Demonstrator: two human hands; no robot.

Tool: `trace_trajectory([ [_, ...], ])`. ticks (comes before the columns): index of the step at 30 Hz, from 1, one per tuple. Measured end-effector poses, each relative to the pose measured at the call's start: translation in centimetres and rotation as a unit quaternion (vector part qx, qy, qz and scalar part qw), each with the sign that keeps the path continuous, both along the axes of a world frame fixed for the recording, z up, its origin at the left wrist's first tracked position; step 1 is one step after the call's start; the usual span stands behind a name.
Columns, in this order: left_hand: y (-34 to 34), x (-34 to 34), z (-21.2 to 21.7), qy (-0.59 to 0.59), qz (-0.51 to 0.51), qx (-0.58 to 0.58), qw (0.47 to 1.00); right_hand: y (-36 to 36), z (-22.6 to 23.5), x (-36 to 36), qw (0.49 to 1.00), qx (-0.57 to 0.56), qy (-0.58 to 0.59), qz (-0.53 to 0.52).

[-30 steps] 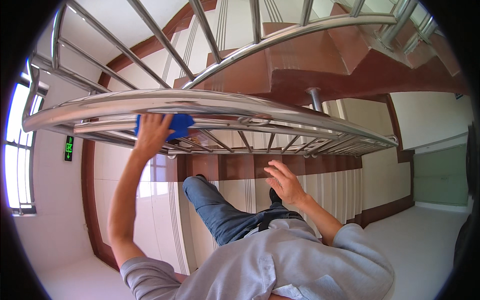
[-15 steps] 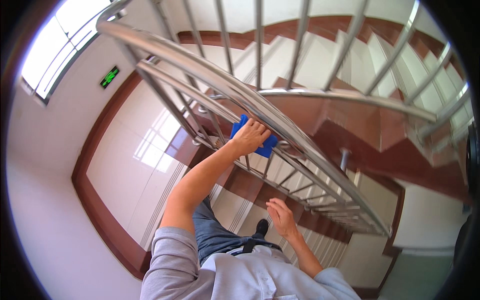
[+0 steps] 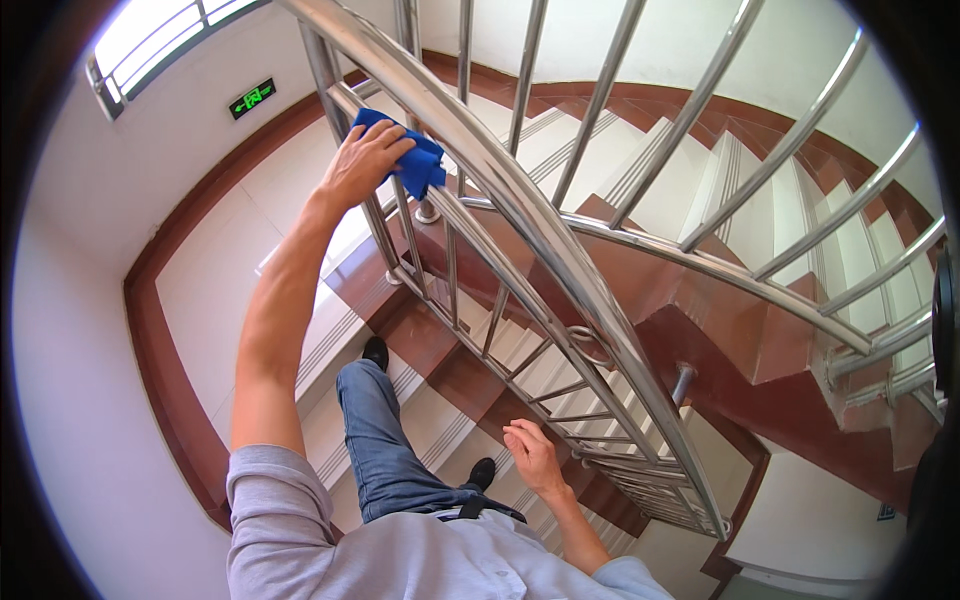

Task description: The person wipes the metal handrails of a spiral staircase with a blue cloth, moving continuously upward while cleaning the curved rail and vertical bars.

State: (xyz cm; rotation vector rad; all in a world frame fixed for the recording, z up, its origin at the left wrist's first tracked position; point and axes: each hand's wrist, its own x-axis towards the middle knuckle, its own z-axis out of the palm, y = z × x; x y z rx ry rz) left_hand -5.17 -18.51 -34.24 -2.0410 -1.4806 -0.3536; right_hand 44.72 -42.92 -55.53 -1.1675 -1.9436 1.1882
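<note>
My left hand (image 3: 368, 165) is closed over a blue cloth (image 3: 420, 168), pressing it onto the lower handrail bar (image 3: 490, 240) of the stair railing. The cloth wraps over the bar near its upper end, and part of it is hidden under my fingers. Just above and to the right runs the thicker steel top handrail (image 3: 500, 185). My right hand (image 3: 535, 457) hangs in front of my body to the left of the railing. It holds nothing, and its fingers are loosely bent, not touching the rail.
Pale steps with dark red edging (image 3: 450, 385) lie under my feet. Beyond the railing, another flight (image 3: 640, 160) curves behind steel balusters (image 3: 600, 100). A tiled landing (image 3: 230, 235), a green lit sign (image 3: 252, 98) and a barred window (image 3: 165, 45) are on the left.
My left hand has slid with the cloth up the lower bar, toward the far left. My left arm is stretched further out, and the view has shifted along the railing.
</note>
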Motion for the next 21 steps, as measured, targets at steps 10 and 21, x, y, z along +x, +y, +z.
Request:
trace_trajectory([
  [10,-5.4,12.9,-22.2,-0.853,0.02,0.0,0.522,10.7,6.0,-6.2,0.981,0.194,0.012,0.019],
  [21,-0.2,15.9,-19.4,-0.681,-0.062,0.099,0.723,25.8,11.5,-19.2,0.866,0.478,-0.087,0.12],
])
